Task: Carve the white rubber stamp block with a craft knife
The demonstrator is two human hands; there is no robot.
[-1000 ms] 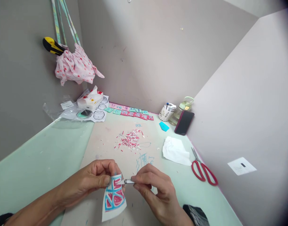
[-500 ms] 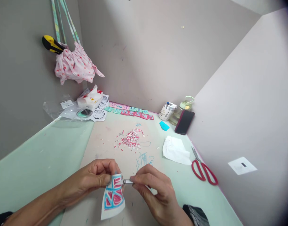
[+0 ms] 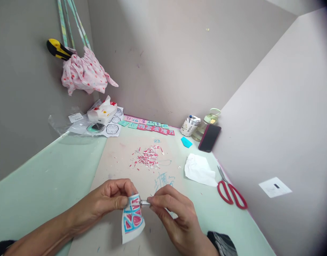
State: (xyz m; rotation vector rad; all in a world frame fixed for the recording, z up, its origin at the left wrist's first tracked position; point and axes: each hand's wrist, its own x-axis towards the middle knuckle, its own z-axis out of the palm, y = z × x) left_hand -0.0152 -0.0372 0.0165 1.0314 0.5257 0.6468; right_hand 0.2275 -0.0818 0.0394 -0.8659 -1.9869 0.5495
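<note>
My left hand pinches the upper edge of a small white sheet with a blue character and pinkish-red patches, which hangs down and curves slightly. Between the fingertips of my right hand is a slim silver tool, its tip at the sheet's upper right edge. The very end of the tip is hidden there. Both hands are above a beige board. Beyond them on the board lies a pile of red and white scraps.
Red scissors, a crumpled white tissue, a blue piece, a phone, a bottle and a patterned cup stand or lie rightward. Lettered tiles line the back; a tissue pack sits back left.
The sheet has shifted a little right and up and turned slightly, with my left fingers. The tool's tip, earlier visible over the character, is now at the sheet's edge.
</note>
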